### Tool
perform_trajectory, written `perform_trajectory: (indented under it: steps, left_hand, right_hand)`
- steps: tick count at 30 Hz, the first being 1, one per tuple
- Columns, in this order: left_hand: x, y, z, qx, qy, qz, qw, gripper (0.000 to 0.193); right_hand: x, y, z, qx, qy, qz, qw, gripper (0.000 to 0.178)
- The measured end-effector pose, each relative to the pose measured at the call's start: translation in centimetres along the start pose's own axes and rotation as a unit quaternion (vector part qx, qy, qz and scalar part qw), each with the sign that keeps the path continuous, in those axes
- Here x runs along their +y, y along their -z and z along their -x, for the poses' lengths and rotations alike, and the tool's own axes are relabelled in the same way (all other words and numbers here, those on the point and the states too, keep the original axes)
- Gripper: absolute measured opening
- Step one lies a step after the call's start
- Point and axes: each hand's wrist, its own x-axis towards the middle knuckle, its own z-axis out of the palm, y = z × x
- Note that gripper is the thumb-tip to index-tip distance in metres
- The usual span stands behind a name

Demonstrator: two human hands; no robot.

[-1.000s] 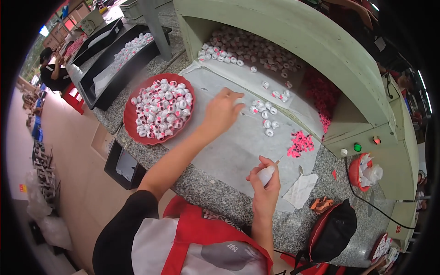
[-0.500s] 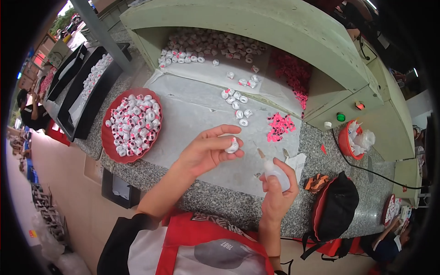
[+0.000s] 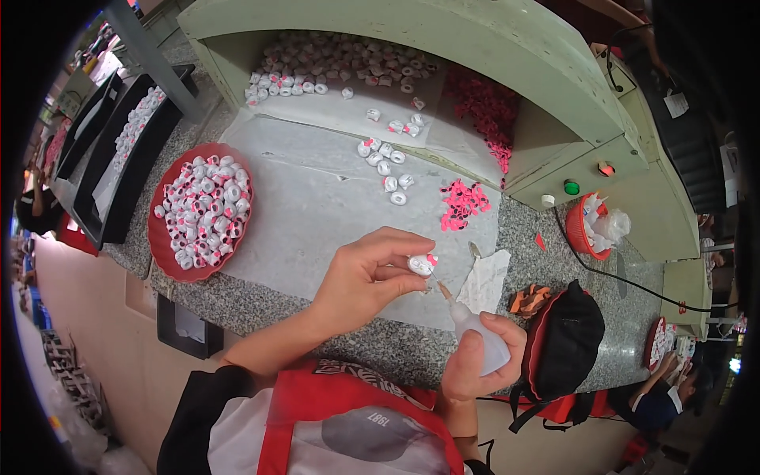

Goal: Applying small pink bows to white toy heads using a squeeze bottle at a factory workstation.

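My left hand pinches a small white figurine head with a pink bow between thumb and fingertips. Just to its right, my right hand is wrapped round a translucent white squeeze bottle. The thin brownish nozzle of the bottle tilts up towards the head, close to its underside; whether they touch I cannot tell. Beyond my hands, a small group of white heads lies on the white paper sheet. A heap of small pink pieces sits to their right.
On the left stands a red bowl full of white-and-pink heads. A pale green open cabinet at the back holds many more heads and pink pieces. On the right are a red basket, a black cable and a black bag.
My left hand has turned the head so its pink bow faces right. My right hand has brought the bottle's nozzle nearer to it. The whole view has shifted slightly.
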Motion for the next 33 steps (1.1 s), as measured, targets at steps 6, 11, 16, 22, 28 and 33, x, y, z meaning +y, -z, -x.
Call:
perform_trajectory:
  steps: [6,11,16,22,28,33]
  left_hand:
    - [0.2,-1.0,0.1,0.019,0.002,-0.116,0.993,0.031]
    - [0.1,-1.1,0.0,0.019,-0.037,-0.141,0.989,0.030]
    - [0.0,-1.0,0.1,0.022,-0.064,-0.149,0.987,0.029]
    - [0.1,-0.5,0.2,0.025,-0.094,-0.181,0.979,0.029]
    - [0.1,0.0,0.2,0.047,-0.128,-0.225,0.965,0.031]
    - [0.0,-0.3,0.2,0.047,-0.028,-0.087,0.995,0.027]
  right_hand:
    - [0.8,0.7,-0.1,-0.036,0.015,-0.002,0.999,0.021]
    - [1.0,1.1,-0.4,-0.060,0.018,0.003,0.998,0.018]
    - [1.2,0.7,-0.6,-0.067,0.030,0.013,0.997,0.017]
    - [0.7,0.1,-0.8,-0.088,0.037,0.021,0.995,0.015]
    - [0.1,0.3,-1.1,-0.112,0.024,0.039,0.993,0.013]
    - [0.5,0.6,-1.1,-0.093,0.050,0.035,0.994,0.015]
